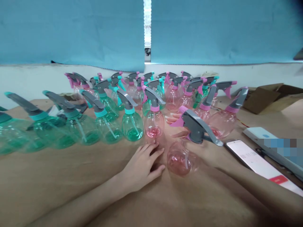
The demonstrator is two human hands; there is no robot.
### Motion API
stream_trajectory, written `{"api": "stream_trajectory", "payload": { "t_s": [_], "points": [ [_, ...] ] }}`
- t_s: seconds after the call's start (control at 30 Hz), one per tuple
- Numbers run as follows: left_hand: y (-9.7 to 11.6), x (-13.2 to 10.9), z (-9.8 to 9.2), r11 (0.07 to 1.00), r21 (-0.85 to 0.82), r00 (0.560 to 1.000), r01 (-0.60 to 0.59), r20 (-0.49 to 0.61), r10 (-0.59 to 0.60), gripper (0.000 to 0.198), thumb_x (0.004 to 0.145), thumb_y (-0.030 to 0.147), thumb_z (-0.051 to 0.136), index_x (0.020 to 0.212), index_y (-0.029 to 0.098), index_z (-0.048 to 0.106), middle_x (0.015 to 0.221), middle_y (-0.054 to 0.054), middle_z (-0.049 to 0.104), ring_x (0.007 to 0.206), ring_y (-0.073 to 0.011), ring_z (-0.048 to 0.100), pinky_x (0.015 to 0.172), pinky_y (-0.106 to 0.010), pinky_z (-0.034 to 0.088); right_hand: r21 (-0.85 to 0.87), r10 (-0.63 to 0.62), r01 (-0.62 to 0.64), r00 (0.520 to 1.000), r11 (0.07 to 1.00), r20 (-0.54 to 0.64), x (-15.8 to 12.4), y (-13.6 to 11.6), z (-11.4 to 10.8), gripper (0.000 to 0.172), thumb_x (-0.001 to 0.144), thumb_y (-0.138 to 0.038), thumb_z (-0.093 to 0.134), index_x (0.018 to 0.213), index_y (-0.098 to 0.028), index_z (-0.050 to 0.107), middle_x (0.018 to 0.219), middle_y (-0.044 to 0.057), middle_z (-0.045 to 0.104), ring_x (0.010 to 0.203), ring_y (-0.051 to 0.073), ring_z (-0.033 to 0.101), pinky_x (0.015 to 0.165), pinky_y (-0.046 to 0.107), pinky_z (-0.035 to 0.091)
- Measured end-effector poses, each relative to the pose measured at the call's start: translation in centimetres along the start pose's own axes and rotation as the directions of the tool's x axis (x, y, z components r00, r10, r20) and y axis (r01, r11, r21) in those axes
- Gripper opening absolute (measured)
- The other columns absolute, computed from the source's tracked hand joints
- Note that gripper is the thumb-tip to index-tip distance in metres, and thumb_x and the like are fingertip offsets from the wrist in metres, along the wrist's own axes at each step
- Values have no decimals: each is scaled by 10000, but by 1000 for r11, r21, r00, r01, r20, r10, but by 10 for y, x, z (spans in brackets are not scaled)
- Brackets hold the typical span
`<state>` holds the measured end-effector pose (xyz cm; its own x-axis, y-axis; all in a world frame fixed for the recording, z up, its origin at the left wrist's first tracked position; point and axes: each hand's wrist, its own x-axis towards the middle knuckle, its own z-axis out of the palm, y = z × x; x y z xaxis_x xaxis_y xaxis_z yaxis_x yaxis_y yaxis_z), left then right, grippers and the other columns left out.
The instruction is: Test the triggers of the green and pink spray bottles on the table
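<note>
My left hand (146, 162) lies palm down on the table with its fingers spread and nothing in them. Its fingertips are close to the base of a clear pink spray bottle (154, 124) with a grey and pink trigger head. A nearer pink spray bottle (181, 160) stands to the right of that hand, its straw and some pink tint showing inside. Behind this bottle is my right hand (204, 153), partly hidden by the trigger head, with stretched, parted fingers pointing left. Whether it touches the bottle I cannot tell.
Green spray bottles (132, 126) form a row to the left. More pink and green ones crowd the back by the wall. On the right are a phone (258, 160) with a lit screen, a white box (272, 145) and an open cardboard box (265, 97).
</note>
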<state>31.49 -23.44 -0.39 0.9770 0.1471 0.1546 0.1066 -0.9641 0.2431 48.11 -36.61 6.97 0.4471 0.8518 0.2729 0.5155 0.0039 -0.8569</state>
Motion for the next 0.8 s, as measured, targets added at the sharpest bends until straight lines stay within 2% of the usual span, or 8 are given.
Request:
{"api": "stream_trajectory", "payload": {
  "t_s": [0.2,0.3,0.43,0.6,0.8],
  "points": [
    [0,0,0,1000,-7,1000,0,3,1,460,930,405,522,1331,179,525,1393,-142,510,1309,-314,433,1079,-521,352,51,-32,31,1000,998,1,1,0,1,216,686,-270,554,859,-239,681,742,25,677,605,196,618,609,360,543],
    [0,0,1,1000,-11,1000,-5,-3,5,461,929,409,524,1332,184,523,1393,-138,512,1311,-315,431,1078,-523,354,67,-30,29,1000,997,4,1,2,2,270,681,-248,554,914,-243,690,721,18,671,609,197,621,603,345,540],
    [0,0,1,1000,-1,1000,3,13,-3,470,928,405,526,1336,172,525,1398,-147,505,1313,-314,427,1085,-518,344,38,-5,5,1000,999,-14,0,3,2,250,686,-249,568,908,-247,682,647,-4,641,544,179,585,568,334,521],
    [1,0,-1,1000,-1,1000,9,22,-9,470,929,404,523,1334,165,527,1400,-153,504,1316,-316,426,1081,-516,349,54,-14,15,1000,998,-22,1,0,2,188,677,-285,565,834,-237,657,748,32,694,618,205,639,588,349,535],
    [1,0,-1,1000,-6,1000,3,9,-3,459,927,404,527,1327,178,532,1399,-145,508,1316,-319,430,1077,-527,355,47,28,-28,1000,999,-13,1,3,1,132,685,-270,576,788,-229,647,760,34,705,641,210,661,629,367,549]
  ]
}}
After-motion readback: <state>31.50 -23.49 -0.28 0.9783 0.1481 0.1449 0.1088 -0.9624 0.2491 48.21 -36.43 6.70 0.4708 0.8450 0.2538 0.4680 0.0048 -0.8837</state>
